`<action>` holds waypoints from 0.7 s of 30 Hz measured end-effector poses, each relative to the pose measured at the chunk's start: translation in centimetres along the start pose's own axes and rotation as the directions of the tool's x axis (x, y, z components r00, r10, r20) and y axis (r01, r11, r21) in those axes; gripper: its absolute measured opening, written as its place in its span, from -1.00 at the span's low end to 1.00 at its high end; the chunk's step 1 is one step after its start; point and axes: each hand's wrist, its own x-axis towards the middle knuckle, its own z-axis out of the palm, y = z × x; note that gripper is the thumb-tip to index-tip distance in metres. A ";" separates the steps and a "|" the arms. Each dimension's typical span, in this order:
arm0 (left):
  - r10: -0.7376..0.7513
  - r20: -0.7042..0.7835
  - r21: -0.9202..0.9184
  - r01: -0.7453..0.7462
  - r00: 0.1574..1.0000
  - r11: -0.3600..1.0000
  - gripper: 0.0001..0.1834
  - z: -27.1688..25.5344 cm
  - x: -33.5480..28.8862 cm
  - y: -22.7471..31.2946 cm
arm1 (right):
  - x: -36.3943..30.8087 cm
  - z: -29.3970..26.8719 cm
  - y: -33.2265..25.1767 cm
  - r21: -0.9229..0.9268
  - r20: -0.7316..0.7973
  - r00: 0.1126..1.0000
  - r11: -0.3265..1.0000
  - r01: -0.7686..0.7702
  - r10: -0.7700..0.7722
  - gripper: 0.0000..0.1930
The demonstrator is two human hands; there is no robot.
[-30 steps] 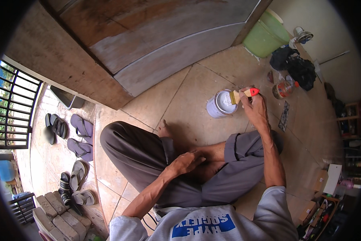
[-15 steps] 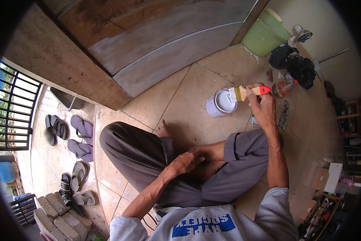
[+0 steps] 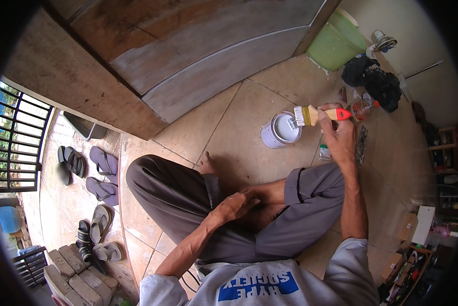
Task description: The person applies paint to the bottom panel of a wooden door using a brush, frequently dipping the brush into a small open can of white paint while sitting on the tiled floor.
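Note:
My right hand (image 3: 340, 136) is closed round the wooden handle of a paintbrush (image 3: 314, 117), whose end is red. The brush lies nearly level, its white-coated bristles pointing left at the right rim of an open paint can (image 3: 276, 138). Pale lilac-white paint fills much of that can, which stands on the tiled floor. Inside it, a small flat piece shows against the rim beside the bristles. My left hand (image 3: 235, 207) rests over my crossed lower leg, its fingers loosely stretched and holding nothing.
A large wooden panel (image 3: 208, 76), partly coated pale, stands ahead. Farther right are a green bucket (image 3: 336, 43), a black plastic bag (image 3: 374, 81) and a clear bottle (image 3: 362, 109). A small green packet (image 3: 324, 152) lies near my right knee. Slippers (image 3: 104, 160) and stacked bricks (image 3: 81, 275) are at left.
My right hand and the paintbrush have shifted a little to the right, so the bristles sit farther toward the can's right rim. My left hand stays where it was.

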 end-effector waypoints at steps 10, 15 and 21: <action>-0.013 -0.003 -0.038 0.013 1.000 0.999 -0.51 0.2 0.2 0.0 | -4.2 5.1 6.4 0.079 -0.149 0.989 0.997 0.000 0.012 -0.85; -0.052 -0.008 -0.022 0.052 0.999 0.998 -0.52 -0.1 -0.2 0.1 | -5.7 5.6 7.0 0.362 -0.197 0.917 0.895 -0.261 0.347 -0.78; -0.040 -0.014 -0.025 0.040 0.999 0.999 -0.52 -0.1 -0.1 0.2 | -7.9 7.1 9.7 0.824 -0.111 0.719 0.469 -0.320 0.686 -0.77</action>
